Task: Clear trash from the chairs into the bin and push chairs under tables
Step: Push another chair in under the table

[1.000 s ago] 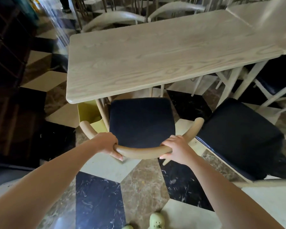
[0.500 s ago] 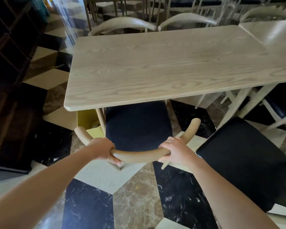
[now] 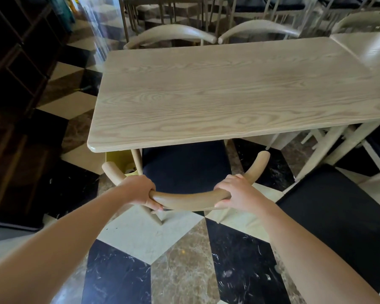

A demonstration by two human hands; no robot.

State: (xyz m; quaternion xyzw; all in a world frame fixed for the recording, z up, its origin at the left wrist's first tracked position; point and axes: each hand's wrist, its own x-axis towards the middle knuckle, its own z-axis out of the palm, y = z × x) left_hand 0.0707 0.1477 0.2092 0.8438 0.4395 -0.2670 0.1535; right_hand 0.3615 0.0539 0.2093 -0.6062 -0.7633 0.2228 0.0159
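A chair (image 3: 185, 170) with a dark seat cushion and a curved wooden backrest stands at the near edge of a pale wood table (image 3: 217, 93). The front part of its seat lies under the tabletop. My left hand (image 3: 142, 190) grips the left part of the backrest rail. My right hand (image 3: 235, 193) grips the right part of the same rail. A yellow bin (image 3: 118, 160) shows under the table's near left corner, mostly hidden by the table and chair. No trash is visible on the seat.
A second dark-seated chair (image 3: 336, 213) stands pulled out at the right. Two chair backs (image 3: 173, 34) rise behind the far table edge, and another table (image 3: 369, 49) adjoins at the right. Dark wooden shelving (image 3: 15, 62) lines the left. The floor is checkered marble.
The chair has slid forward, so more of its dark seat now lies beneath the tabletop. Both hands kept their grip on the backrest and moved with it.
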